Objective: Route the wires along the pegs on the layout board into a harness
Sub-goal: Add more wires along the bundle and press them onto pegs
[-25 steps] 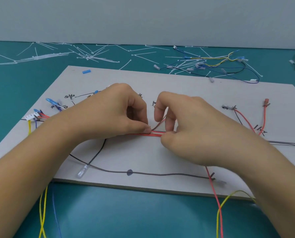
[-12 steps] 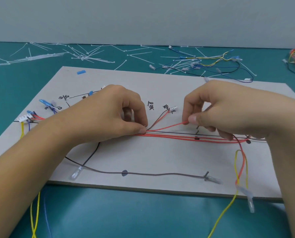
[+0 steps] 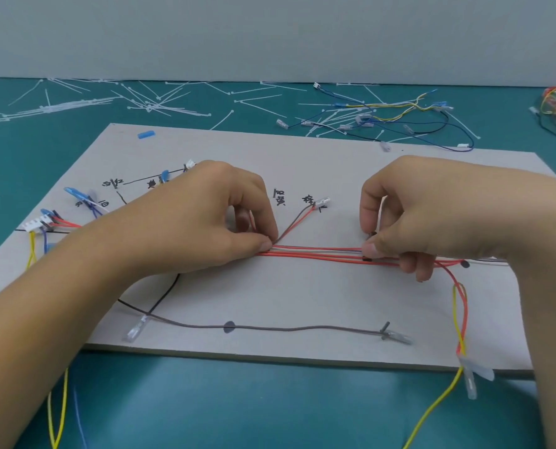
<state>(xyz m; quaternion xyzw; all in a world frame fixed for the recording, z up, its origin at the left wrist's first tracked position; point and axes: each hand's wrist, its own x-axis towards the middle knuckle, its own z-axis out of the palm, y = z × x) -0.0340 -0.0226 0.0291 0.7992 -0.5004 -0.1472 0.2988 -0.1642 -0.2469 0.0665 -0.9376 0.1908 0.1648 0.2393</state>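
Across middle of layout board, red wire bundle runs straight between hands. Left hand pinches bundle at branch point, thumb against forefinger. Right hand pinches it beside dark peg. Wires thin, light, limp (likely to splay once let go). Best held close to peg, strands gathered flat, gentle tension.

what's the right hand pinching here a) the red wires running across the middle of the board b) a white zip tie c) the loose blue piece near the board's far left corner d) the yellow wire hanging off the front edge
A: the right hand has its thumb and fingers closed on the red wires that stretch across the board from the left hand.
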